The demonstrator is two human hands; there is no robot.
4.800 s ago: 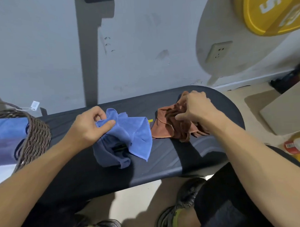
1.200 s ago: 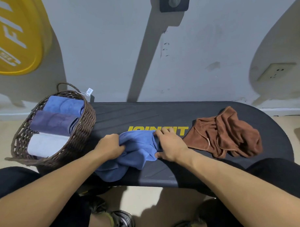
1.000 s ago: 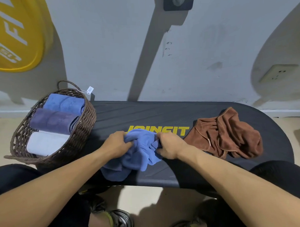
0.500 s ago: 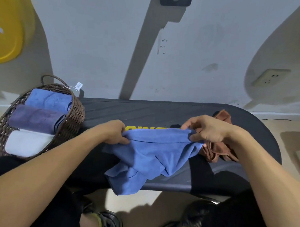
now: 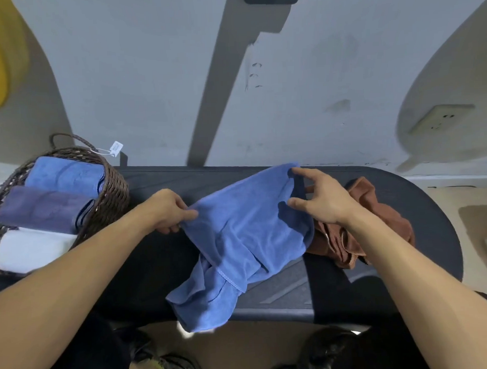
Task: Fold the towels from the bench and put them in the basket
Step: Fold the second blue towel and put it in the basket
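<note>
My left hand pinches the left edge of the blue towel, thumb on top and fingers curled under, mid-frame. My right hand is at the towel's upper right corner: index fingertip on the top edge, thumb spread out over the cloth, fingers only loosely bent. Can't tell if that's a real grip or just contact. The towel is stretched between both hands above the dark bench; its lower part hangs crumpled, draping over the bench's near edge at centre bottom of the frame.

A brown towel lies bunched on the bench right of centre, partly under my right wrist and touching the blue towel's right side.

The wicker basket sits at the left edge of the frame, against the bench's left end. In it, three folded towels side by side: a blue one at the back, a darker purple-blue one in the middle, a white one nearest me. A paper tag hangs off the basket handle.

A wall socket is at upper right.
</note>
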